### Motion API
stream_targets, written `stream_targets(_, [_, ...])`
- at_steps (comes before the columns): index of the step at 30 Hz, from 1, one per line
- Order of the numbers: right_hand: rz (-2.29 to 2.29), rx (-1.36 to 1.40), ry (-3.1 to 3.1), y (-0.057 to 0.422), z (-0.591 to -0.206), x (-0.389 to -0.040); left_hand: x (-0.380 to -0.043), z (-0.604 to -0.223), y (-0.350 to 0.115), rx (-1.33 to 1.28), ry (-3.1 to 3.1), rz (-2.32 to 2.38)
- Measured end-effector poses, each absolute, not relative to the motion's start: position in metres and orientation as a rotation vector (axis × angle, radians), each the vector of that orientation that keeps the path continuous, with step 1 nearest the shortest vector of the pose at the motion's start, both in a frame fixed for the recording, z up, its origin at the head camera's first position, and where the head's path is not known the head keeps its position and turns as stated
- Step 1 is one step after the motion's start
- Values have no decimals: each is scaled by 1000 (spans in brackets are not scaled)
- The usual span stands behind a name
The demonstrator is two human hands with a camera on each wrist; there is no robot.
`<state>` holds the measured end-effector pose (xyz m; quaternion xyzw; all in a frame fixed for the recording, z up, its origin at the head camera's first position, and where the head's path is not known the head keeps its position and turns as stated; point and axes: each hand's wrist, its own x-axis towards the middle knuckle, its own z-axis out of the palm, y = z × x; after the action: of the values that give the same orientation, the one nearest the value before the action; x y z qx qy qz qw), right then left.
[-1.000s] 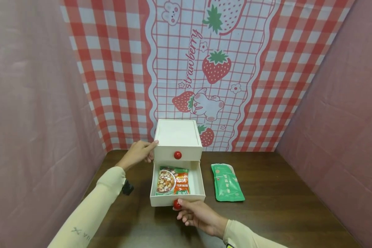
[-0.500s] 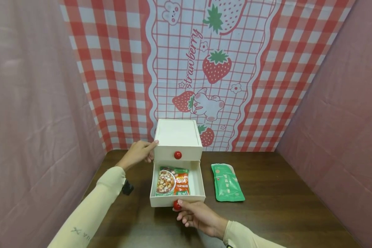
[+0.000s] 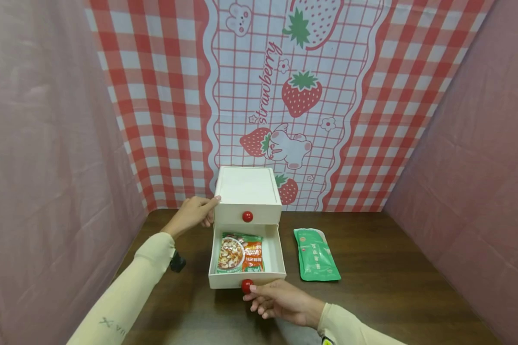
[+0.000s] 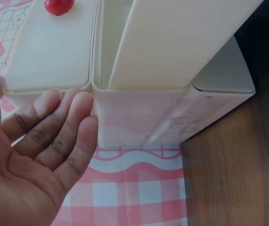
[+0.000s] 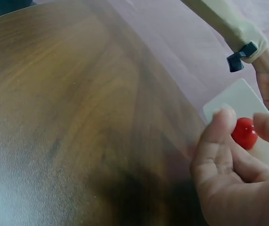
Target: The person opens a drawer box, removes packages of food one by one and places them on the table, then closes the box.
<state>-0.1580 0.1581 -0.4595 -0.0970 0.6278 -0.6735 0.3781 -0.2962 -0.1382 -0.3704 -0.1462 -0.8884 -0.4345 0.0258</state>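
Note:
A small white two-drawer cabinet [image 3: 248,184] stands against the back cloth. Its lower drawer [image 3: 274,261] is pulled out, with a red and green food packet [image 3: 241,252] lying inside. My left hand [image 3: 193,212] steadies the cabinet, thumb at the top front corner and fingers along its side; in the left wrist view these fingers [image 4: 61,136] are slightly bent. My right hand [image 3: 285,303] is right at the lower drawer's red knob [image 3: 247,286]. Thumb and forefinger stand apart in the right wrist view, with a red knob [image 5: 244,133] showing between them.
A green pouch [image 3: 317,255] lies flat on the brown wooden table [image 3: 384,287], right of the drawer. The upper drawer [image 3: 230,213], with its own red knob [image 3: 247,216], is closed. A strawberry-print cloth [image 3: 259,96] hangs behind, and pink cloth [image 3: 466,167] encloses both sides.
My right hand has let go of the lower knob and shifted slightly right and towards me. The left hand, drawer, packet and pouch keep their places.

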Motion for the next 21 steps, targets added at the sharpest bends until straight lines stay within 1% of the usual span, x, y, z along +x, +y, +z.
stream_targets(11, [-1553,-446,1483,170,-423,-160,-295,-371,-140,-448,-2744,-1356])
stream_targets(21, [-1615,-477,1692,182,-388,-185,-295,-371,-140,-455,-2738,-1381])
